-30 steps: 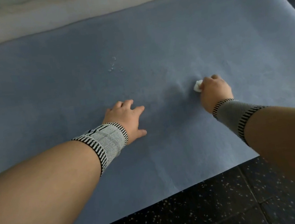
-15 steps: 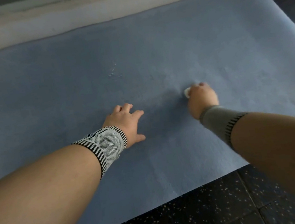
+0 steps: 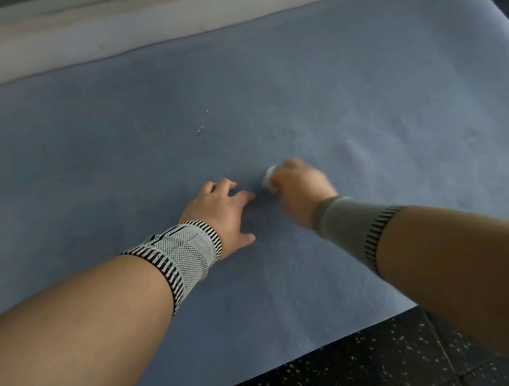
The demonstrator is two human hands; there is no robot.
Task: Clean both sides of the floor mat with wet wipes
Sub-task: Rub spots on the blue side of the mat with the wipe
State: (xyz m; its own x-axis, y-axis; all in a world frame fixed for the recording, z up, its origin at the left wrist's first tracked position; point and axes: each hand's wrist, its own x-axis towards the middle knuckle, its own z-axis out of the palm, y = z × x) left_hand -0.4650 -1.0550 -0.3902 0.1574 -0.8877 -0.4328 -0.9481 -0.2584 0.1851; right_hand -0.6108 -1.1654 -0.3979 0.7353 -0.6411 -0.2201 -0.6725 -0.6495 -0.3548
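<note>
A large blue floor mat [image 3: 361,79] lies flat on the floor and fills most of the view. My left hand [image 3: 221,212] presses on the mat near its middle with fingers spread. Just to its right, my right hand [image 3: 299,186] grips a small balled white wet wipe [image 3: 268,181] against the mat; the hand is blurred by motion. Only the wipe's left end shows past the fingers. A few small wet specks [image 3: 202,124] sit on the mat beyond the hands.
Dark speckled floor [image 3: 353,372] borders the mat's near edge and right side. A pale wall base or ledge [image 3: 125,27] runs along the mat's far edge.
My right hand has slid the wipe leftwards across the mat, ending close to my left hand. The left hand has stayed pressed in place.
</note>
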